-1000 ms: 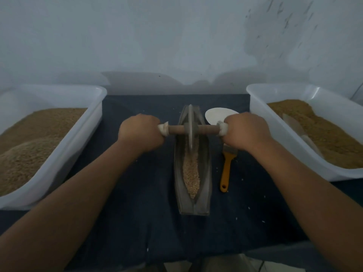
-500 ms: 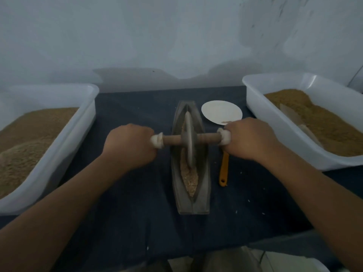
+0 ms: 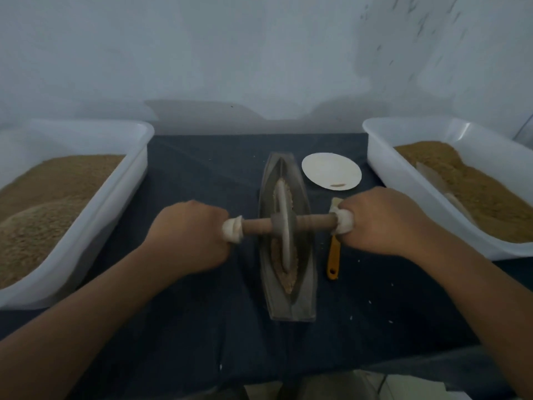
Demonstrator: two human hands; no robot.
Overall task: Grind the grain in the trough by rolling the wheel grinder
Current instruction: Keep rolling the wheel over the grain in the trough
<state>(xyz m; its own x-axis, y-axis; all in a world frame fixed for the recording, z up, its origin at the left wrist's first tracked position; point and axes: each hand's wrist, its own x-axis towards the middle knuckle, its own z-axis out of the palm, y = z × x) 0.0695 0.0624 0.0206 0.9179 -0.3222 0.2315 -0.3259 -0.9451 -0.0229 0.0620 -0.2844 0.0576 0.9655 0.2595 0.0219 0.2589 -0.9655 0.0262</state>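
Note:
A grey boat-shaped trough (image 3: 305, 290) lies lengthwise on the dark cloth in the middle of the table, with brown grain (image 3: 288, 280) along its groove. The wheel grinder (image 3: 284, 223) stands upright in the groove around the trough's middle, its wooden axle running left to right. My left hand (image 3: 190, 235) is closed around the left end of the axle, where a white wrap shows. My right hand (image 3: 380, 220) is closed around the right end in the same way.
A white bin (image 3: 115, 197) of brown grain stands on the left, another white bin (image 3: 403, 192) of finer brown material on the right. A white paper plate (image 3: 331, 170) lies behind my right hand. An orange-handled brush (image 3: 333, 259) lies right of the trough.
The wheel has rolled from the trough's far end toward me to its middle, both hands coming back with it. Grain now shows on both sides of the wheel.

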